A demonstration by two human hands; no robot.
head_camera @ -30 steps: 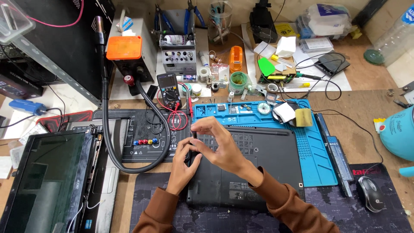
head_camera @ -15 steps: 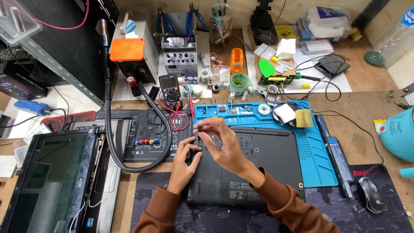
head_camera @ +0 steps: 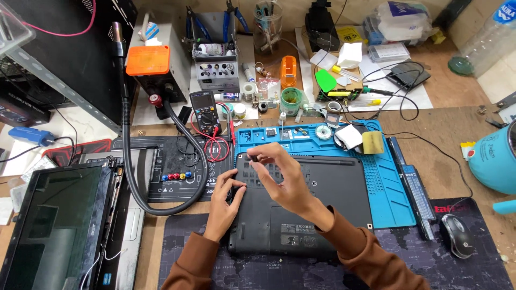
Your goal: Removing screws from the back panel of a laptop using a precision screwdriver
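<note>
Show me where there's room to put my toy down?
Bare wood lies right of the blue silicone mat, before the turquoise pot. Dark desk mat is free between the black upturned laptop and grey mouse. The back is crowded.

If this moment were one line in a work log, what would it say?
left hand: rests on black upturned laptop | right hand: fingertips pinch something small above it | base: blue silicone mat

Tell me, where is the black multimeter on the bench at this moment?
In the head view, the black multimeter lies left of centre, behind the upturned laptop, between the black hose and the blue mat, above its coiled red leads.
</note>
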